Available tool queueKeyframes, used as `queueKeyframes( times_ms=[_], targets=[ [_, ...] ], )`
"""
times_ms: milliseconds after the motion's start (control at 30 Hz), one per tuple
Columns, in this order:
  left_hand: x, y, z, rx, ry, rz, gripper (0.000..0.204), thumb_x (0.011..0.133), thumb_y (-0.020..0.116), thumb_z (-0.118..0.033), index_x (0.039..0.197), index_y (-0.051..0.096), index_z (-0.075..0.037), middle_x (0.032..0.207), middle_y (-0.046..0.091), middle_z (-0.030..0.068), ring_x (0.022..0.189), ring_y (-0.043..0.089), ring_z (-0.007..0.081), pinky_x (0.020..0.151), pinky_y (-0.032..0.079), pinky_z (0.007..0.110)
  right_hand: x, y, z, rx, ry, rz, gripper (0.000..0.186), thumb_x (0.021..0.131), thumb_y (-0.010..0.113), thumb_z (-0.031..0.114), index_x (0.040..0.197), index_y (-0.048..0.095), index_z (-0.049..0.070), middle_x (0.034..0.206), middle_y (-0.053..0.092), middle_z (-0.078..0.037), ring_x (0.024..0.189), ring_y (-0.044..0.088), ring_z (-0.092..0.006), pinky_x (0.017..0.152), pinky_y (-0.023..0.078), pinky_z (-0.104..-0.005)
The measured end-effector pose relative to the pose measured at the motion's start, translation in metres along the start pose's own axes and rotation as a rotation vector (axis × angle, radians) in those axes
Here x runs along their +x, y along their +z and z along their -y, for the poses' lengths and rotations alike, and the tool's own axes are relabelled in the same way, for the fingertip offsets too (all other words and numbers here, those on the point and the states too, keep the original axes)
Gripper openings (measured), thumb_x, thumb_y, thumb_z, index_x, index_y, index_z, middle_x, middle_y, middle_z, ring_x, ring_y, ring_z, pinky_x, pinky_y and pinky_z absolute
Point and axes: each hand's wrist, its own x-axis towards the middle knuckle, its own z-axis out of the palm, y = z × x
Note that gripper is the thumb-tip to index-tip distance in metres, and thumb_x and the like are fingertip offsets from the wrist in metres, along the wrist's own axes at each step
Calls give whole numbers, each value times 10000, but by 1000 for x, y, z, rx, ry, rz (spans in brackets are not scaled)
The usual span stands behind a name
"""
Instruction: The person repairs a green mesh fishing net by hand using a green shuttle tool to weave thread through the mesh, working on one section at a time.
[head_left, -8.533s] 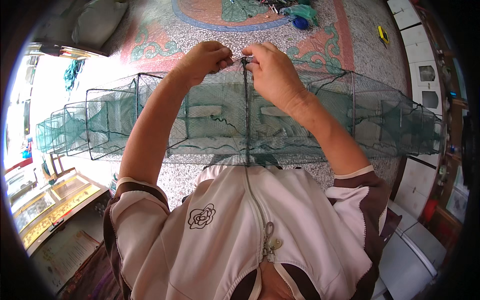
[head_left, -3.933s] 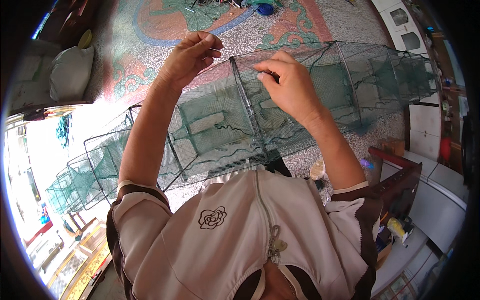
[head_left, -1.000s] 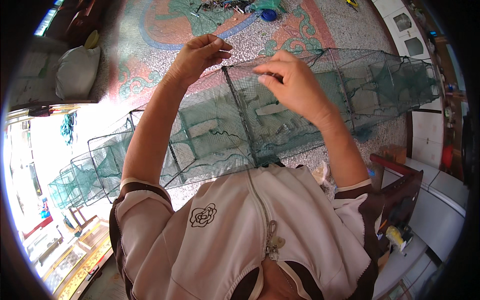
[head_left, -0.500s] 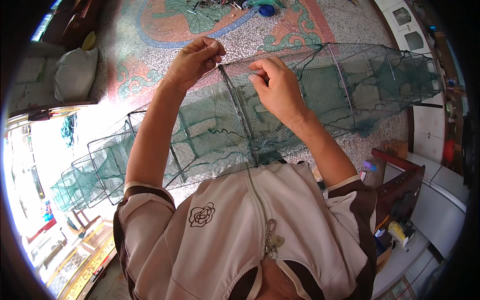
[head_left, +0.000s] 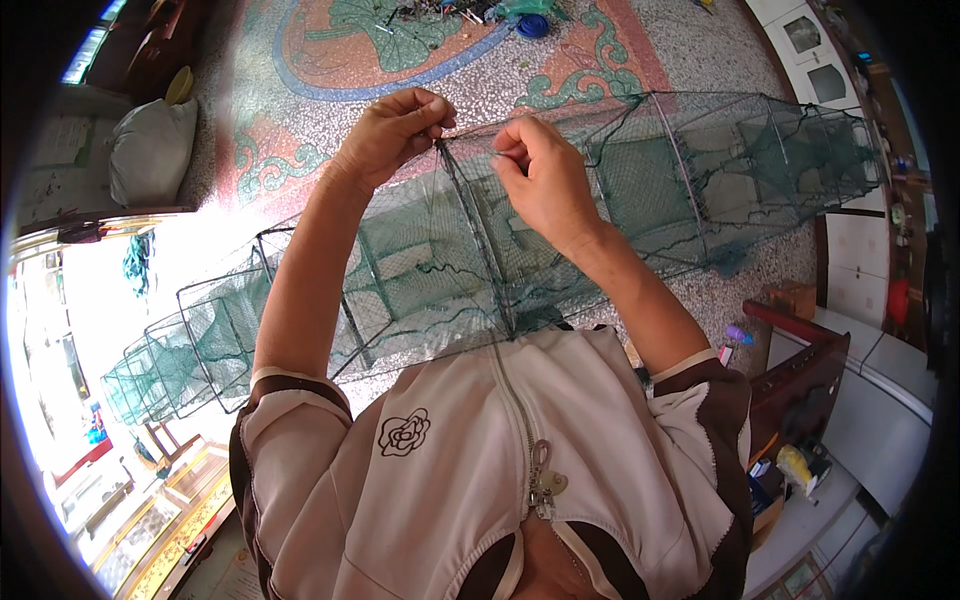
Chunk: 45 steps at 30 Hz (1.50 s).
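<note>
A long, collapsible fishing net trap (head_left: 640, 190) of green mesh on dark rectangular frames stretches from lower left to upper right before my body. My left hand (head_left: 395, 138) is pinched just above the top corner of a middle frame (head_left: 470, 220), where dark cord is wound. My right hand (head_left: 548, 180) is curled, thumb and fingertips together, over the mesh to the right of that corner. Whatever lies between the fingertips of either hand is too fine to make out. The near side of the trap reaches up to my jacket.
Small dark scraps and a blue round object (head_left: 532, 26) lie on the patterned floor at the far side. A white sack (head_left: 152, 150) stands at the left. White cabinets (head_left: 855, 245) and a dark red wooden piece of furniture (head_left: 800, 390) are on the right.
Both hands have come slightly nearer to me. My right hand has drawn a little left, toward the left one. The trap has barely shifted.
</note>
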Motion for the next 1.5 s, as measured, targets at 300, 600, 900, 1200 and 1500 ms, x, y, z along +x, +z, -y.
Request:
queueKeyframes(
  times_ms=[300, 600, 900, 1200, 1500],
  targets=[
    [-3, 12, -6, 239, -81, -117, 185, 1000, 609, -210, 1032, 653, -33, 863, 655, -12, 714, 547, 19, 627, 461, 156, 17, 22, 10, -135, -125, -113, 141, 811, 688, 25, 909, 587, 26, 880, 613, -110, 808, 628, -297, 678, 533, -402],
    [-9, 22, 8, 375, 391, -122, 185, 1029, 545, -207, 987, 586, -32, 870, 598, -3, 771, 538, 70, 721, 454, 235, 48, 19, 13, -444, -91, 18, 185, 885, 699, 285, 851, 691, 103, 735, 671, -50, 690, 652, -275, 595, 513, -400],
    [-4, 13, 13, 166, 101, -154, 188, 985, 589, -171, 1103, 638, -33, 933, 655, -16, 770, 566, 59, 700, 472, 218, 79, 23, 48, 3, -357, -168, 203, 893, 706, 285, 848, 709, 88, 683, 682, -66, 600, 662, -246, 533, 490, -348],
    [-6, 13, 8, 426, 281, -3, 141, 987, 621, -153, 978, 657, -17, 924, 661, 4, 864, 579, 84, 826, 465, 251, 119, -24, 117, 545, -356, -216, 182, 932, 609, 213, 854, 634, 50, 656, 686, -99, 630, 702, -236, 619, 552, -338],
    [-3, 15, 7, 315, 313, 172, 104, 934, 646, -7, 1019, 631, -64, 959, 561, -27, 903, 527, 73, 826, 447, 250, 130, -121, 166, 1133, -320, -20, 264, 1053, 421, 215, 896, 540, 39, 755, 606, -87, 581, 553, -131, 487, 458, -248]
  ],
)
